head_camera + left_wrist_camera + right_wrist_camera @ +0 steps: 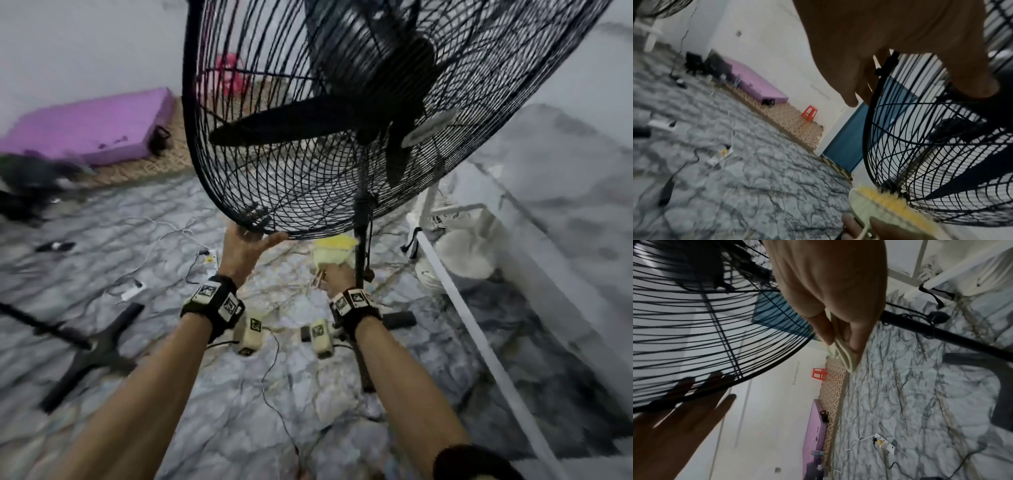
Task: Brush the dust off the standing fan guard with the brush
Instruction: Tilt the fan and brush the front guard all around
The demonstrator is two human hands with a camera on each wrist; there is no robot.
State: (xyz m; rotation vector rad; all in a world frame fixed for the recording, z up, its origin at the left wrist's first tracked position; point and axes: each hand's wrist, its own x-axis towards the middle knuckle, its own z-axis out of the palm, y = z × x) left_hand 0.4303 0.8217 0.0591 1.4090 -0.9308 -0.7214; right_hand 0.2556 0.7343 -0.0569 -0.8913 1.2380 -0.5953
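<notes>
The standing fan's big black wire guard [274, 102] [920, 146] [694, 321] fills the upper middle, with dark blades behind it. My left hand [250, 240] [910, 53] [694, 402] holds the guard's bottom rim, fingers behind the wires and thumb along the front. Just right of it, my right hand [337, 275] [838, 340] grips the pale handle of the brush [332, 253] [885, 204] [846, 358]. Its yellow bristles point up and touch the rim's underside, close beside the fan's black pole [361, 246].
The floor is grey marble-patterned, with a white power strip [210, 260] and loose cables. A black cross-shaped stand base [99, 349] lies at left. A purple mattress [92, 130] and red stool [233, 75] are by the far wall. A white rail [479, 342] runs along the right.
</notes>
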